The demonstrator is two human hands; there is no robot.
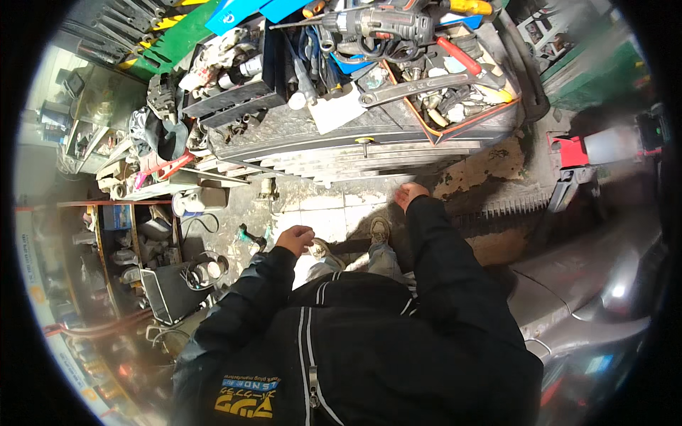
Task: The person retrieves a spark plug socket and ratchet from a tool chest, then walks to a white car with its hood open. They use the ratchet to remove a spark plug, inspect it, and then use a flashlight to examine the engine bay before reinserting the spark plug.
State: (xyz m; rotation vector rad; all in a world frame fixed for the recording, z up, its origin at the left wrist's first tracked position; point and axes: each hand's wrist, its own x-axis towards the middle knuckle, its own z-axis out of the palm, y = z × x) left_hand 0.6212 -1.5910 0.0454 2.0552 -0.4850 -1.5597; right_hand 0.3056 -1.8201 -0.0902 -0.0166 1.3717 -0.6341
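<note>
Both my hands hang apart in front of my dark jacket. My left hand (pixel 295 241) is loosely curled, its fingers a little apart, and nothing shows in it. My right hand (pixel 410 195) is farther forward, close to the front edge of a workbench with drawers (pixel 334 157); its fingers are slightly bent and I see nothing held. On the bench top lie a large wrench (pixel 419 88), a power drill (pixel 376 25), a piece of white paper (pixel 335 108) and a red-handled tool (pixel 458 55). An orange-edged tray (pixel 465 129) holds mixed small parts.
A black box (pixel 234 103) of parts stands on the bench's left. Left of me are shelves (pixel 135 234) with parts and a dark open box (pixel 167 295). A red-and-grey stand (pixel 568 163) is at the right, above a grey car panel (pixel 590 284). My shoes (pixel 380 228) are on the tiled floor.
</note>
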